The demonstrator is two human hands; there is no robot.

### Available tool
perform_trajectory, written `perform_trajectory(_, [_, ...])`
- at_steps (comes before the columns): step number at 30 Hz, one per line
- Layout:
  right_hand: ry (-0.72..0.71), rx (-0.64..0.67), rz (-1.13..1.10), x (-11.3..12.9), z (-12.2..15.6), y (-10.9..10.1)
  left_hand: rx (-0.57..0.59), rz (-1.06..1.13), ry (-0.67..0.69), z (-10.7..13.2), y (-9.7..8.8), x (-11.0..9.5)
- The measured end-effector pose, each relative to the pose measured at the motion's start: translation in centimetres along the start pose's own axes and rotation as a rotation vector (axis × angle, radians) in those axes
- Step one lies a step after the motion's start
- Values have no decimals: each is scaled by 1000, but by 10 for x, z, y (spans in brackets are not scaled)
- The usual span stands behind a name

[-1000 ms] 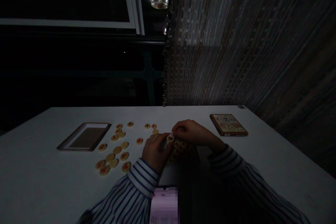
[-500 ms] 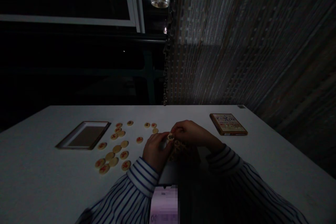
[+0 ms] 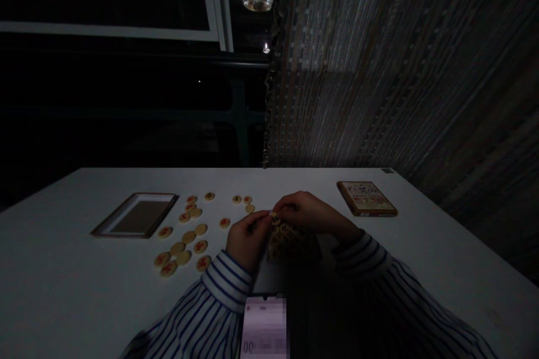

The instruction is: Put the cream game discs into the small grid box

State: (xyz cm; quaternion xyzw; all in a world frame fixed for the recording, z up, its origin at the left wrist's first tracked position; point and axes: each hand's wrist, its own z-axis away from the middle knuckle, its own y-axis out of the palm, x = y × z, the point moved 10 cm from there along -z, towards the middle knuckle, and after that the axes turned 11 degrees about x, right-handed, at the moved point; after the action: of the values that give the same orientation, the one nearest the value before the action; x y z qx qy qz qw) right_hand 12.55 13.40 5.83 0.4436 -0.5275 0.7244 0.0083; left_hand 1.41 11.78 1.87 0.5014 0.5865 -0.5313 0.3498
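Observation:
A bunch of round wooden xiangqi pieces with dark characters stands between my hands in deep shadow. It narrows toward my fingertips, like the contents of a clear bag, though the bag's film barely shows. My left hand is closed, thumb and forefinger pinched at the top left of the bunch. My right hand is also closed, its fingertips pinched at the same top edge, close beside the left ones. A small whitish bit shows between the fingertips. More loose xiangqi pieces, some red-marked, lie to the left.
An open shallow box tray lies at the left of the white table. A printed box lid rests at the right. A lit phone screen is at the near edge. A string curtain hangs behind.
My left fingers have drawn up from the side of the bunch to its top, uncovering more pieces below. My right hand stays nearly in place. The loose pieces lie as before.

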Motion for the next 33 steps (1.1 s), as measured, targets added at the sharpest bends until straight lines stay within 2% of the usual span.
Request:
perform_trajectory(11, [-16,8,21,4,-1,2,-19,90,-68,1,-3,-6])
perform_trajectory(21, [38,-15,-11,-5,-2,3,-46,42,-59,-1,-11,7])
perform_trajectory(28, [50,-53,-17,-3,-1,-1,-43,70,-117,1,-8,1])
perform_trajectory(33, [5,-41,-23,1,-1,-1,-48,76,-99,2,-7,-4])
